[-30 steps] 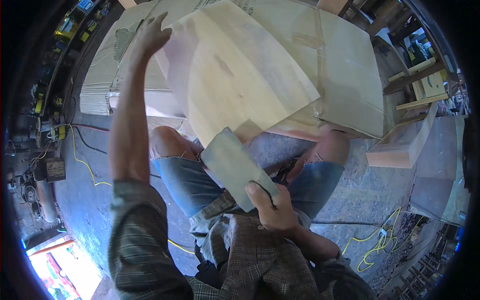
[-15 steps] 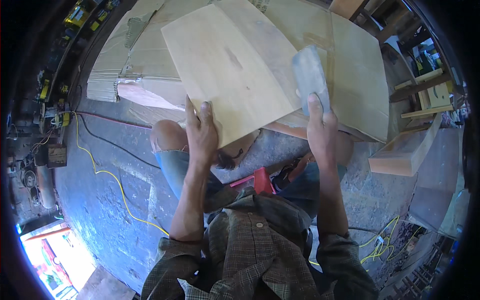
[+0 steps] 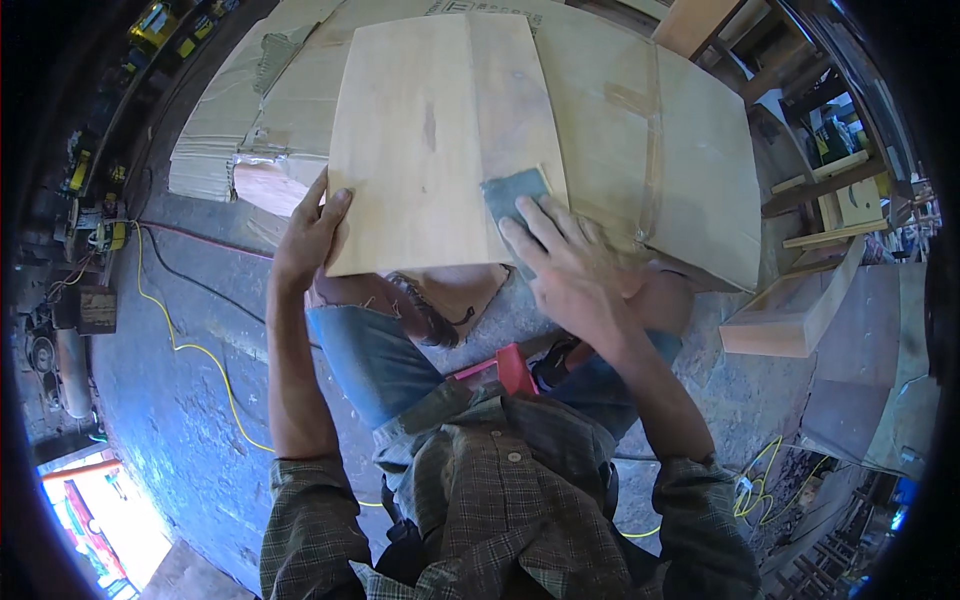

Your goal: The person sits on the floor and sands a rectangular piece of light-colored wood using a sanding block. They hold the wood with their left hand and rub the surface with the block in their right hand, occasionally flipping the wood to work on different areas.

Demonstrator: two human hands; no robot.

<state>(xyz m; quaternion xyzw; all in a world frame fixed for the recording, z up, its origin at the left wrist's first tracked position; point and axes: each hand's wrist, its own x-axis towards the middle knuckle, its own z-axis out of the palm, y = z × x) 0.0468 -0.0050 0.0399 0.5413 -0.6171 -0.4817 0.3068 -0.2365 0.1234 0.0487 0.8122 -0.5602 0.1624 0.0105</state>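
A pale wooden board with a few dark marks lies over the cardboard-covered surface, its near edge above my knees. My left hand grips its lower left edge, the thumb on the top face and the fingers round the side. Under my right hand is a grey sanding block, flat on the board near its lower right edge. The right fingers rest over the block and hide its lower part.
Flattened cardboard covers the surface beneath the board. A curved wooden piece stands at the right. On the floor lie a yellow cable and a dark hose. Something red shows between my legs.
The board has turned more upright and shifted left with my left hand on its edge. My right hand has brought the sanding block from beside the board onto its face.
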